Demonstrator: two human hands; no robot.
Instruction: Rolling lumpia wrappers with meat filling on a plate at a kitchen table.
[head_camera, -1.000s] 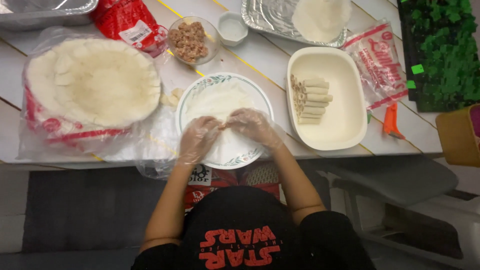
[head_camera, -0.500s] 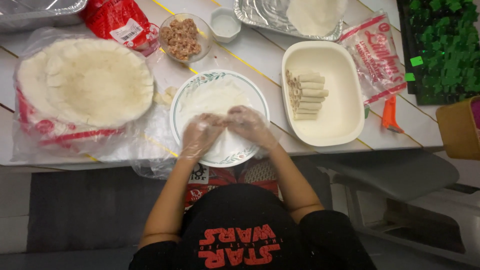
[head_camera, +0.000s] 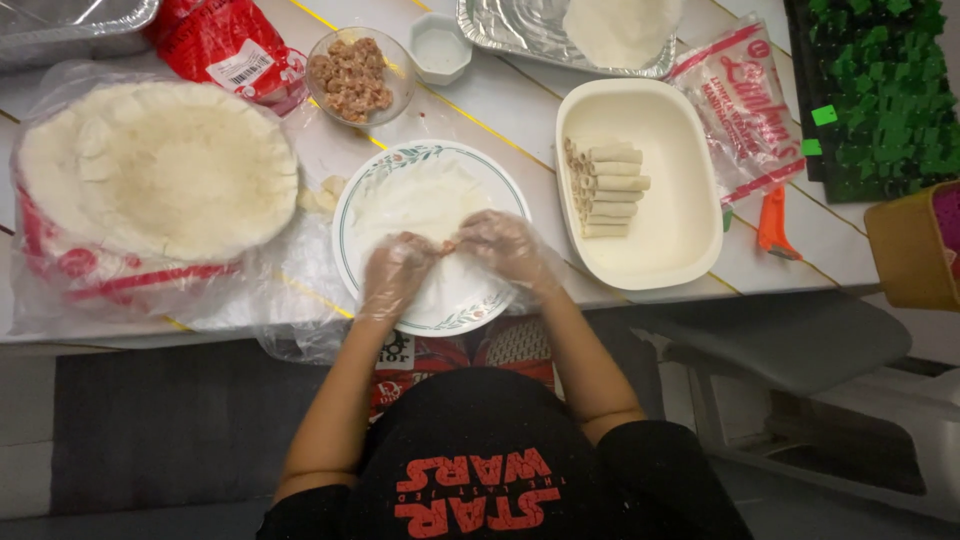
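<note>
— What have the two hands got hold of?

— Both wear clear plastic gloves. The left hand (head_camera: 395, 272) and the right hand (head_camera: 505, 245) are curled, fingertips meeting over a thin white round wrapper (head_camera: 420, 205) with a small bit of pinkish filling (head_camera: 449, 245) between them. The fingers are pinched on the wrapper's near edge; how tightly, I cannot tell.

— And where does the wrapper lie?

— Flat on a round white plate with a green leaf-patterned rim (head_camera: 500, 180), at the table's near edge, straight ahead of the person.

— What sits around the plate?

— At three o'clock, just beside it, a cream rectangular dish (head_camera: 680, 230) with a stack of pale rolled wraps (head_camera: 605, 185) along its left side. At nine o'clock, a big pile of round flat wrappers in a clear plastic bag (head_camera: 160, 175). At eleven o'clock, a small glass bowl of minced brown filling (head_camera: 350, 72); at twelve, a small white cup (head_camera: 440, 47). Beyond that, a foil tray (head_camera: 520, 30) holding more wrappers. At two o'clock, past the dish, a clear packet with red print (head_camera: 745, 110) and an orange-handled tool (head_camera: 775, 222).
</note>
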